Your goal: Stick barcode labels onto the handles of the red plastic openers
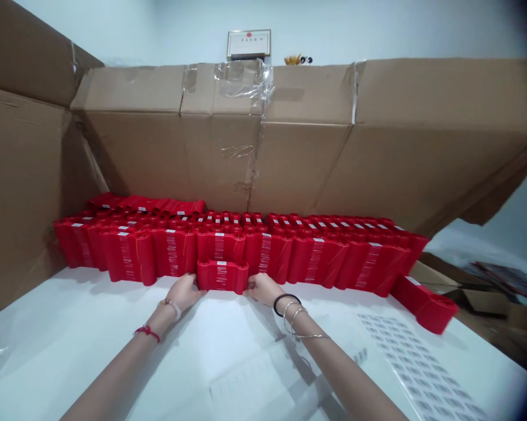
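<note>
The front red bundle [222,277] stands on the white tabletop [79,327], before a row of similar bundles [316,261]. It looks light and soft, likely to squash under pressure; its rolled ends seem best to hold. The left grip [184,292] and right grip [264,288] have fingers closed at its lower ends. A printed sheet [416,359] lies rightward; cardboard [307,161] and a pale wall [355,29] rise behind.

Here's your left hand [185,292] at one lower corner of the small red bundle [222,279], your right hand [263,287] at the other, right in front of the packed red rows [316,260]! Cardboard [298,166] leans behind them, a red roll [434,310] lies askew at the right end, and a printed sheet [415,362] stretches across your white bench [48,351].
</note>
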Available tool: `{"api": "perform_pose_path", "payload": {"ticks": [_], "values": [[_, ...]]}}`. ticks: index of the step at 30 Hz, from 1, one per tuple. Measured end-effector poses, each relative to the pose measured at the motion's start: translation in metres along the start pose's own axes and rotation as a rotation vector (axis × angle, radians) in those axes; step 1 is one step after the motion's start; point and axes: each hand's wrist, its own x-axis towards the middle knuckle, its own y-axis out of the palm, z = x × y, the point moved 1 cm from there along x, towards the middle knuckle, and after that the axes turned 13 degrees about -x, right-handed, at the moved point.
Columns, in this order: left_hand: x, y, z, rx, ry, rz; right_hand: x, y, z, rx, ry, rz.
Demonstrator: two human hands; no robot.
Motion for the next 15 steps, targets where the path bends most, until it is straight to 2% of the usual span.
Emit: {"api": "perform_pose_path", "payload": {"ticks": [9,15], "values": [[0.001,0.0,0.01,0.028,-0.063,-0.066,0.003,0.004,0.006,-0.016,0.017,-0.016],[-0.002,0.0,0.011,0.027,-0.04,-0.021,-0.002,0.002,0.016,-0.013,0.02,0.035]]}}
